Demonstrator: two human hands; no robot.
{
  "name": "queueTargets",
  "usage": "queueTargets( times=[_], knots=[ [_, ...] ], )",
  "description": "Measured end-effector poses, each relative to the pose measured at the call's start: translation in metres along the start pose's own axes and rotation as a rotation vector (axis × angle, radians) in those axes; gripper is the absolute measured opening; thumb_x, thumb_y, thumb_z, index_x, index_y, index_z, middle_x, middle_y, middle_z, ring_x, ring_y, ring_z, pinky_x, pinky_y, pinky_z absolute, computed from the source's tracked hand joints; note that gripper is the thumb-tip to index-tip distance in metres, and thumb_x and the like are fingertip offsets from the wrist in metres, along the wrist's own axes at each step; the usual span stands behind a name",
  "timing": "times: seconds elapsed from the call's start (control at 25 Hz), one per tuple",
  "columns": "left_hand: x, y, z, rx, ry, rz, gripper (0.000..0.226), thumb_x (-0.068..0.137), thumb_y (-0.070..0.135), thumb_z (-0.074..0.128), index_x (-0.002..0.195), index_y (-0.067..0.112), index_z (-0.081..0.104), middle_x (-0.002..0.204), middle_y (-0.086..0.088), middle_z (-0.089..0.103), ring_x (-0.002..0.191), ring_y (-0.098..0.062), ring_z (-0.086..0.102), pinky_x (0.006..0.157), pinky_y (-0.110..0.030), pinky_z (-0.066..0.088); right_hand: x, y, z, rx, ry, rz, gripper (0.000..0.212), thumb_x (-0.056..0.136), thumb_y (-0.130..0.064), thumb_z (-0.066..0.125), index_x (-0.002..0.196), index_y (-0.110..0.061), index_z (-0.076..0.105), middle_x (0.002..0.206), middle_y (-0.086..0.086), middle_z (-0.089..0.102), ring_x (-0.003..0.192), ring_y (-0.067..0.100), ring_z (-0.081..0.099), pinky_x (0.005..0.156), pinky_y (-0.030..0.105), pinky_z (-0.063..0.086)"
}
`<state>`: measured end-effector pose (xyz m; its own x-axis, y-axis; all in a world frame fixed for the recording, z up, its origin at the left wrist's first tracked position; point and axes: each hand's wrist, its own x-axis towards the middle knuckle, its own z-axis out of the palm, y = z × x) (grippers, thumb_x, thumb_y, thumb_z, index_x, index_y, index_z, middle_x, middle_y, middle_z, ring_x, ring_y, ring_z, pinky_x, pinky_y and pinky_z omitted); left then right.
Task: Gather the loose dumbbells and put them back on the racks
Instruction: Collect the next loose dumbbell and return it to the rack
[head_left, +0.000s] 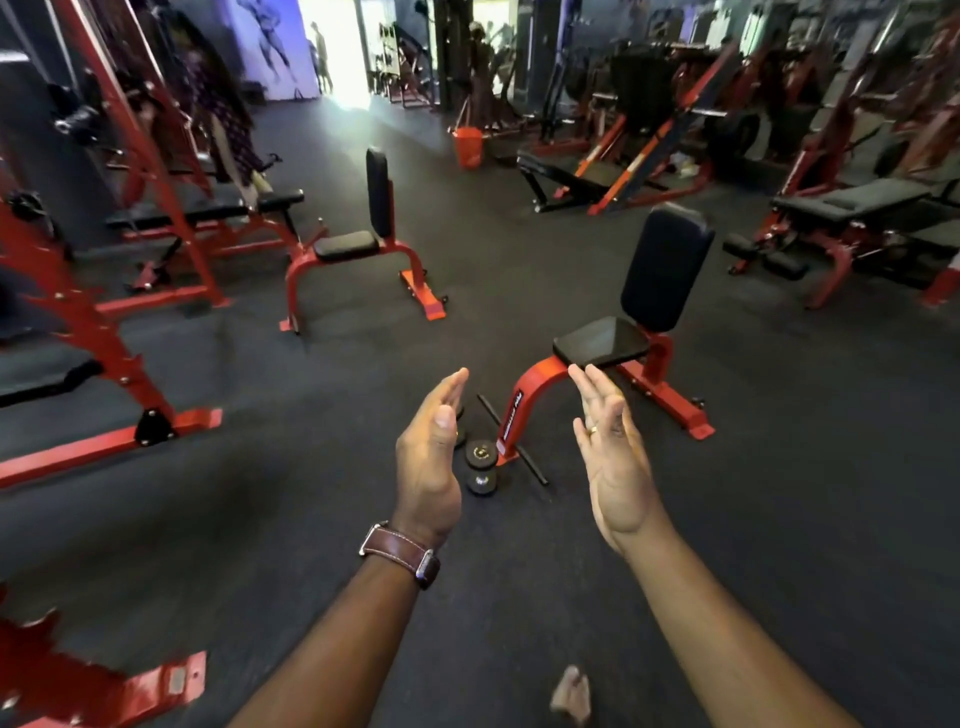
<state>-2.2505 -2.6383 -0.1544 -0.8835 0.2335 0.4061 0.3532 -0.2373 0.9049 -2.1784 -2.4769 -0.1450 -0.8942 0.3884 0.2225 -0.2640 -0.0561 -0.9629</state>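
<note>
A small black dumbbell lies on the dark floor by the front foot of a red seat bench. Part of a second dumbbell peeks out behind my left hand. My left hand, with a brown watch strap on the wrist, is held out flat with its palm turned inward, just left of the dumbbell. My right hand, wearing a ring, is held out flat facing it, to the right of the dumbbell. Both hands hold nothing and hover above the floor.
A second red seat bench stands further back on the left. Red machine frames line the left side, and an orange bucket stands far back. Flat benches and machines fill the right. A bare foot shows at the bottom.
</note>
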Motion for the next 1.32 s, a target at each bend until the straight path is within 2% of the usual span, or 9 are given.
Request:
queueTargets(
  times=[0.24,0.36,0.48,0.6,0.68,0.8,1.04,1.2,1.32],
  knots=[
    [0.112,-0.163,0.004,0.114,0.126,-0.163,0.079,0.085,0.079,0.045,0.133,0.018,0.057,0.14,-0.004,0.061,0.136,-0.016,0.053,0.117,-0.044,0.038,0.177,0.123,-0.024,0.048,-0.067,0.166,0.08,0.074,-0.08,0.054,0.138,-0.032,0.044,0.152,-0.01,0.044,0.14,-0.004,0.036,0.115,0.027,0.028],
    [0.152,-0.238,0.008,0.15,0.198,-0.304,0.075,0.084,0.079,0.045,0.131,0.022,0.058,0.139,-0.007,0.061,0.136,-0.018,0.053,0.117,-0.048,0.037,0.257,0.183,-0.039,0.042,-0.08,0.32,0.075,0.074,-0.055,0.063,0.139,-0.023,0.041,0.153,0.0,0.044,0.131,-0.007,0.044,0.099,0.01,0.038],
    [0.178,-0.304,0.01,0.174,0.224,-0.421,0.071,0.084,0.08,0.044,0.13,0.027,0.058,0.141,-0.006,0.06,0.136,-0.017,0.052,0.118,-0.047,0.036,0.314,0.243,-0.053,0.007,-0.101,0.42,0.071,0.072,-0.04,0.068,0.136,-0.024,0.043,0.151,0.003,0.045,0.126,-0.008,0.049,0.111,0.021,0.033],
    [0.214,-0.386,0.006,0.233,0.226,-0.503,0.084,0.084,0.081,0.041,0.136,0.017,0.057,0.142,-0.006,0.059,0.137,-0.017,0.052,0.117,-0.048,0.036,0.364,0.323,-0.066,-0.101,-0.159,0.526,0.074,0.071,-0.018,0.073,0.138,-0.029,0.044,0.147,-0.008,0.05,0.13,-0.01,0.043,0.122,0.04,0.02],
    [0.239,-0.448,0.003,0.267,0.23,-0.556,0.09,0.084,0.082,0.04,0.137,0.012,0.057,0.141,-0.005,0.06,0.135,-0.016,0.053,0.117,-0.048,0.038,0.392,0.381,-0.066,-0.15,-0.178,0.588,0.076,0.069,-0.013,0.074,0.136,-0.033,0.045,0.146,-0.012,0.051,0.135,-0.006,0.041,0.123,0.043,0.019],
    [0.273,-0.534,0.003,0.294,0.206,-0.61,0.093,0.083,0.083,0.038,0.137,0.009,0.057,0.14,-0.004,0.06,0.134,-0.014,0.054,0.115,-0.04,0.04,0.431,0.459,-0.062,-0.175,-0.183,0.654,0.082,0.068,-0.011,0.075,0.142,-0.027,0.043,0.148,-0.012,0.049,0.139,-0.003,0.039,0.122,0.037,0.022],
    [0.307,-0.728,-0.004,0.315,0.216,-0.702,0.07,0.091,0.057,0.041,0.139,0.008,0.056,0.136,0.005,0.061,0.13,-0.004,0.055,0.111,-0.027,0.043,0.499,0.658,-0.086,-0.24,-0.23,0.723,0.094,0.058,0.003,0.064,0.145,-0.021,0.038,0.151,-0.009,0.045,0.137,-0.011,0.036,0.109,0.017,0.026],
    [0.288,-0.864,-0.013,0.314,0.368,-0.73,0.092,0.087,0.082,0.031,0.135,0.009,0.059,0.136,-0.002,0.062,0.13,-0.011,0.056,0.112,-0.035,0.042,0.515,0.809,-0.126,-0.457,-0.312,0.753,0.092,0.059,0.009,0.06,0.146,-0.013,0.037,0.149,-0.001,0.046,0.131,-0.008,0.042,0.097,0.001,0.032],
    [0.265,-0.951,-0.024,0.317,0.466,-0.81,0.103,0.079,0.091,0.024,0.135,0.012,0.057,0.139,-0.008,0.061,0.133,-0.018,0.055,0.115,-0.045,0.039,0.503,0.921,-0.146,-0.543,-0.423,0.879,0.092,0.064,0.011,0.068,0.147,-0.013,0.037,0.147,0.001,0.047,0.136,0.011,0.043,0.108,0.012,0.036]
  ],
)
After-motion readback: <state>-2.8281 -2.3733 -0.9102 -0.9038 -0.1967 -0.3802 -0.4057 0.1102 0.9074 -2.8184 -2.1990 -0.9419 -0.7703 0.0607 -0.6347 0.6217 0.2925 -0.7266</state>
